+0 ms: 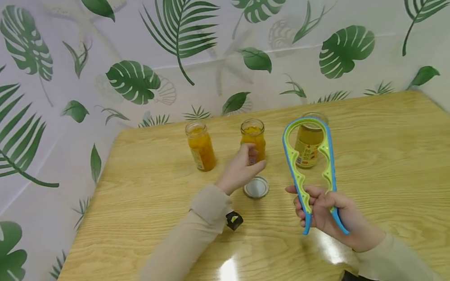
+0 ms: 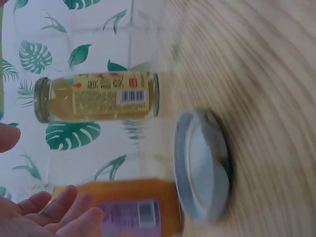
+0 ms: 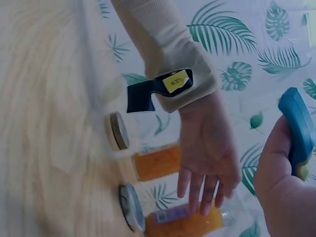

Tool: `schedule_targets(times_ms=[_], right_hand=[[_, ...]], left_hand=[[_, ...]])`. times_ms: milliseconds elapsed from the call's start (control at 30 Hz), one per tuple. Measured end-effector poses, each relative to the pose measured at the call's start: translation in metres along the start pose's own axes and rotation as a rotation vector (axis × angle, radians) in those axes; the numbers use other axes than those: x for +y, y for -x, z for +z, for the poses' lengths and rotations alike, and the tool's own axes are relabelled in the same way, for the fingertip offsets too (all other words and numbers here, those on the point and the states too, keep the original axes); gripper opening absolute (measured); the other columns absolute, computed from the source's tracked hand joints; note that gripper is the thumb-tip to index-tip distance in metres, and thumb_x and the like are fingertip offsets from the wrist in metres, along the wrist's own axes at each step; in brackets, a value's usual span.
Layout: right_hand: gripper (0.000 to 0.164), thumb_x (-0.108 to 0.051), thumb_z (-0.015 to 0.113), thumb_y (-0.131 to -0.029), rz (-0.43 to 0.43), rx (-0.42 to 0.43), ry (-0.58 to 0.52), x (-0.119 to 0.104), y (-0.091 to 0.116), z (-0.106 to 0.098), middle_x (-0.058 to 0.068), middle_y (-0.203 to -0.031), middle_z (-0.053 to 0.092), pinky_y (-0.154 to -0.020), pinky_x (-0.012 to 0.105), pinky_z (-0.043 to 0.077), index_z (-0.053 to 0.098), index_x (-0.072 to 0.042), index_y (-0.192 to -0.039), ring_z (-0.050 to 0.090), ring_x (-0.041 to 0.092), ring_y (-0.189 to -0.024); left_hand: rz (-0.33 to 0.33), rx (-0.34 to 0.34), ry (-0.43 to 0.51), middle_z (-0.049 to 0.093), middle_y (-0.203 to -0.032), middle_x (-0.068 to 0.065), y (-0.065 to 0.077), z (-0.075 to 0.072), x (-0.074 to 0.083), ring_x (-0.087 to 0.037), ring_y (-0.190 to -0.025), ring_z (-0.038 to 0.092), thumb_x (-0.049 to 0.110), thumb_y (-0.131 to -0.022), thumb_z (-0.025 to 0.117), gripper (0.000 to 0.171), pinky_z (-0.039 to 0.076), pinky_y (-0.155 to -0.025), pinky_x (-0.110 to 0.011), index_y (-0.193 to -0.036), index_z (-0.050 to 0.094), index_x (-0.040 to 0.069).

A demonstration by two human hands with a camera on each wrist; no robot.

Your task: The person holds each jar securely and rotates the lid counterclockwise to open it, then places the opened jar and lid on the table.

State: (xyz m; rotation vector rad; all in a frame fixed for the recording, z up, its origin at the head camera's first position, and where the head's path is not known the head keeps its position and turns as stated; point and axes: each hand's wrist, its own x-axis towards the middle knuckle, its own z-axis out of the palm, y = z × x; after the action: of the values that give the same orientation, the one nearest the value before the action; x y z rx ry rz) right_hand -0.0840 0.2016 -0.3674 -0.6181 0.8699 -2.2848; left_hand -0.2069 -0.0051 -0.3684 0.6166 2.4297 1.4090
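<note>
My right hand (image 1: 333,211) grips a blue and lime-green jar opener (image 1: 290,154) by its two handles, raised with its loop upward. Through the loop shows a lidded glass jar (image 1: 309,148) with a yellow label. My left hand (image 1: 241,168) reaches toward the middle jar (image 1: 252,132), which is lidless and filled with orange pieces in liquid. Its fingers are loosely spread, overlapping that jar in the head view, and hold nothing. In front of this jar lies a silver lid (image 1: 256,187). A second lid (image 3: 117,131), gold-edged, shows in the right wrist view.
Left of the middle jar stands another lidless jar (image 1: 201,151) of orange contents. All three jars are toward the back of the wooden table (image 1: 395,178). Behind it hangs a leaf-patterned cloth (image 1: 210,76). A black wrist device (image 1: 234,220) sits by the left cuff.
</note>
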Motion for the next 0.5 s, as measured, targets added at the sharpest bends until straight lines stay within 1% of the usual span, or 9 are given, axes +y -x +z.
schedule_targets(times_ms=[100,133,233,367,500], right_hand=[[0.054,0.003,0.008,-0.086,-0.026,0.021,-0.014,-0.012,0.009,-0.003,0.008,-0.115,0.043,-0.082,0.031,0.04,0.037,0.004,-0.132,0.046,0.018,-0.096],[0.054,0.003,0.008,-0.085,-0.028,0.03,-0.024,-0.016,0.012,-0.003,0.009,-0.113,0.045,-0.081,0.031,0.041,0.035,0.005,-0.132,0.047,0.019,-0.096],[0.054,0.004,0.008,-0.085,-0.039,0.049,-0.03,-0.026,0.019,-0.006,0.011,-0.108,0.047,-0.082,0.032,0.041,0.033,0.005,-0.132,0.048,0.02,-0.095],[0.053,0.005,0.01,-0.084,-0.055,0.096,-0.01,-0.036,0.027,-0.007,0.012,-0.105,0.046,-0.082,0.032,0.042,0.03,0.005,-0.133,0.046,0.021,-0.093],[0.051,0.005,0.011,-0.085,-0.066,0.173,0.013,-0.041,0.032,-0.007,0.012,-0.107,0.043,-0.083,0.032,0.041,0.03,0.006,-0.132,0.046,0.022,-0.092]], left_hand=[[-0.002,-0.012,0.039,0.042,-0.128,-0.013,-0.015,0.016,0.01,-0.024,-0.117,0.043,0.03,-0.087,0.055,0.06,0.037,-0.093,-0.027,-0.134,0.03,0.002],[0.002,-0.013,0.05,0.042,-0.128,-0.012,-0.02,0.021,0.014,-0.023,-0.118,0.042,0.029,-0.086,0.056,0.061,0.036,-0.093,-0.026,-0.134,0.03,0.002],[0.009,-0.001,0.043,0.042,-0.13,-0.011,-0.035,0.036,0.026,-0.022,-0.118,0.042,0.029,-0.084,0.061,0.064,0.036,-0.093,-0.024,-0.134,0.031,0.003],[0.008,0.042,0.002,0.039,-0.133,-0.012,-0.054,0.054,0.038,-0.022,-0.121,0.04,0.031,-0.08,0.066,0.071,0.036,-0.093,-0.025,-0.134,0.03,0.003],[-0.002,0.106,-0.026,0.035,-0.137,-0.012,-0.07,0.071,0.042,-0.023,-0.124,0.037,0.034,-0.075,0.071,0.082,0.034,-0.097,-0.026,-0.137,0.026,0.004]])
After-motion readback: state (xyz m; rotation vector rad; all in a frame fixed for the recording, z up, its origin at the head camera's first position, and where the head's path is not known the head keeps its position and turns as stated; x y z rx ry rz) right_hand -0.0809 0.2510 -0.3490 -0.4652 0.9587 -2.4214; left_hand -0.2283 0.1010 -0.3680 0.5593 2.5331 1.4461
